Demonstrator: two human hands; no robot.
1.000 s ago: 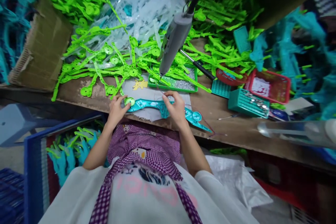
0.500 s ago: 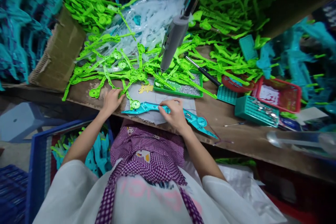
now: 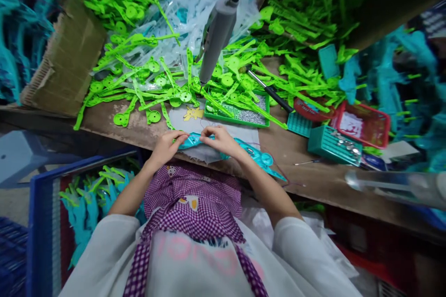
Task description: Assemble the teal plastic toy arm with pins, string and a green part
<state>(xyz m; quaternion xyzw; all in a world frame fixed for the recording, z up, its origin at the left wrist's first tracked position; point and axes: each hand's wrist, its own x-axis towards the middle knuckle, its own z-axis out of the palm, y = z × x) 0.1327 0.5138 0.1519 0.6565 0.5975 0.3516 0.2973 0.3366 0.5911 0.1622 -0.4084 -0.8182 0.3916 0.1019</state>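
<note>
A long, curved, glossy blue plastic shell (image 3: 257, 154) lies along the front edge of the bench, its round boss toward the right. My left hand (image 3: 167, 149) is closed at the shell's left end, fingertips pinched on it; a bit of green shows beside these fingers. My right hand (image 3: 221, 143) bends over the shell's middle, thumb and fingers closed together on it and covering part of it. Just behind the hands, a green plastic arm with a round disc (image 3: 153, 117) lies among others. A grey electric screwdriver (image 3: 218, 39) hangs above the pile, its tip pointing down.
Green arms heap across the back around clear plastic pieces (image 3: 195, 18). A green tray (image 3: 254, 113) holds small metal parts. To the right are a black-handled tool (image 3: 275, 97), a teal basket (image 3: 334, 145) and a red basket (image 3: 378, 125). A blue crate (image 3: 38, 222) stands lower left.
My left hand has moved right and down, from the green arms to the shell's left end. My right hand has shifted slightly left along the shell. The view has also shifted a little.
</note>
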